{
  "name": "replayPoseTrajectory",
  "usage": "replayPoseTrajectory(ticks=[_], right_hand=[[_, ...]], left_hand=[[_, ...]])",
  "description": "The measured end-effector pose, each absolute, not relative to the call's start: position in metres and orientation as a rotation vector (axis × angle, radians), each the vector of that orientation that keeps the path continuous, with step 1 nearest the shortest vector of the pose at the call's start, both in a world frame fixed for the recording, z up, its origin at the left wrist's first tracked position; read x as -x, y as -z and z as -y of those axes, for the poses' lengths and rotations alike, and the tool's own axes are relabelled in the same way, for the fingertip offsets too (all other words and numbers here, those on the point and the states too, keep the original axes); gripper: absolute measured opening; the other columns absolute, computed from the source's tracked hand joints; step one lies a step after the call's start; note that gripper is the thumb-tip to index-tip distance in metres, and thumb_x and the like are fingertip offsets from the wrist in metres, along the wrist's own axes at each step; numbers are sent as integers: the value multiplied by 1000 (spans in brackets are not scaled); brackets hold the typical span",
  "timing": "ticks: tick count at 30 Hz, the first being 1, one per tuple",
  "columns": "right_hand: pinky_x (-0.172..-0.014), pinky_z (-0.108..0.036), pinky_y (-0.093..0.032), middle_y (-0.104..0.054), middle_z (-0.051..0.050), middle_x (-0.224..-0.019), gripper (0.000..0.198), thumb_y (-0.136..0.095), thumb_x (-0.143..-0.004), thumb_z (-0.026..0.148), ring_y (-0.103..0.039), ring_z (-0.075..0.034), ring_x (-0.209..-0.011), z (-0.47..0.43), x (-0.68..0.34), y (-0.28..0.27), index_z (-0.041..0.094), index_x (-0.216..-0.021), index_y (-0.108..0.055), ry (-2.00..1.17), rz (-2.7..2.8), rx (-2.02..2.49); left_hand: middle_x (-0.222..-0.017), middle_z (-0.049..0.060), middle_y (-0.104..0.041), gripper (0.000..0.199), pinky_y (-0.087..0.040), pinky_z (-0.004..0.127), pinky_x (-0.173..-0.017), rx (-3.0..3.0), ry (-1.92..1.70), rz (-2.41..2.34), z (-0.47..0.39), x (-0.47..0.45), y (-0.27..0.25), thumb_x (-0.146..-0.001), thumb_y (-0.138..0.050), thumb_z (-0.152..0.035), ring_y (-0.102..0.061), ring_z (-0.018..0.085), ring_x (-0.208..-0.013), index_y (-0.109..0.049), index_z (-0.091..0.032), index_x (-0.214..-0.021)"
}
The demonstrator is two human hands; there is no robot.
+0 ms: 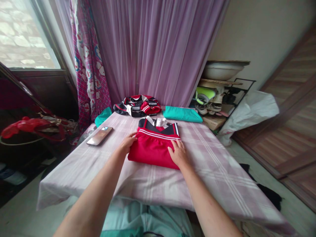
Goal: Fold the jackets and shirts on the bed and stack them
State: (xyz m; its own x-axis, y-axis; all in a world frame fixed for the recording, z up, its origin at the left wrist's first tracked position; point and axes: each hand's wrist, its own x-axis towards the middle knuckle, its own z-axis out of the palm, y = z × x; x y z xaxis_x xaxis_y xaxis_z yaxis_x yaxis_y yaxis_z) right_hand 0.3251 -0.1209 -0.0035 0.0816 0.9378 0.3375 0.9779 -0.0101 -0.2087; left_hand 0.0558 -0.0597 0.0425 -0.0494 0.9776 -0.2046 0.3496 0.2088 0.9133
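Observation:
A folded red garment (154, 149) with white stripes lies on the table in front of me, with a black upper part and a white strap or collar at its far edge. My left hand (128, 142) touches its left edge, fingers stretched forward along the side. On the right part of the garment rests my right hand (178, 153), palm down with fingers spread. Neither hand lifts the cloth. What lies beneath the folds is hidden.
A phone (100, 136) lies on the checked tablecloth (217, 184) to the left. Behind are a loose heap of black and red clothes (137, 106) and a folded teal cloth (183, 114). A shoe rack (217, 105) and white sack (249, 113) stand beyond the table's right side.

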Motion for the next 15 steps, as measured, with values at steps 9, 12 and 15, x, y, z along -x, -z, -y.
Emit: replayPoseTrajectory(ticks=[9,12,15], right_hand=[[-112,-43,-36,-40,-15,-155,54,-41,-98,40,-36,-30,-142,123,-321,-5,19,-148,-46,103,1930,2082],[-112,-44,-35,-39,-15,-156,55,-41,-98,40,-35,-30,-143,124,-321,-5,20,-149,-45,104,1937,2097],[-112,-47,-35,-38,-15,-157,55,-39,-99,41,-34,-30,-144,123,-322,-3,21,-149,-44,90,1950,2081]], left_hand=[[-146,14,-53,45,-33,45,-116,-1769,-954,-1783,71,-67,-55,-87,-60,-27,-47,29,-137,-59,-20,-131],[-155,6,-45,44,-16,45,-124,-2093,-917,-1668,82,-89,-52,-90,-57,-38,-30,27,-148,-60,-26,-132],[-157,6,-42,53,-13,53,-123,-2398,-654,-1613,91,-103,-36,-92,-52,-52,-25,30,-150,-54,-29,-140]])
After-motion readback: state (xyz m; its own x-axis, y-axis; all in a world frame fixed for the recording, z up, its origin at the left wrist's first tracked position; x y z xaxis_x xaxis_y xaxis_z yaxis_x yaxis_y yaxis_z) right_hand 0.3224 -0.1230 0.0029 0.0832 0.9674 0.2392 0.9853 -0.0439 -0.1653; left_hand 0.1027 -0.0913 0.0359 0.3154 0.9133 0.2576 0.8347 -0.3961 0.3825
